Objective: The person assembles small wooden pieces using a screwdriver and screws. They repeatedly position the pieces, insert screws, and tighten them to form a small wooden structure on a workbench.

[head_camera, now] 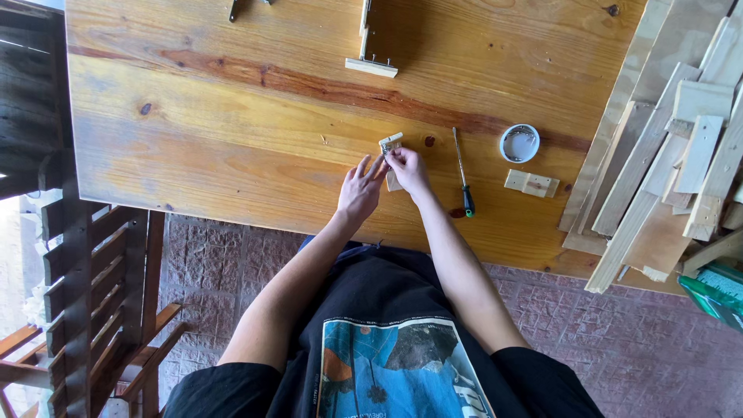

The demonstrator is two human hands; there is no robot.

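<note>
My left hand [361, 188] and my right hand [407, 168] meet near the front of a large wooden table [232, 124]. Between them lies a small pale wooden piece [391, 142] with what looks like small metal hardware on it. The right hand's fingertips pinch at that piece, with a small item between them that I cannot make out. The left hand's fingers are stretched out and touch it from the left. A second small wood strip [394, 183] lies under the hands, mostly hidden.
A screwdriver [462, 174] with a dark handle lies just right of my hands. Further right are a round white container [519, 143] and a small wooden block [531, 183]. Wooden offcuts [673, 178] pile at the right. A wooden frame part [371, 46] stands at the far edge.
</note>
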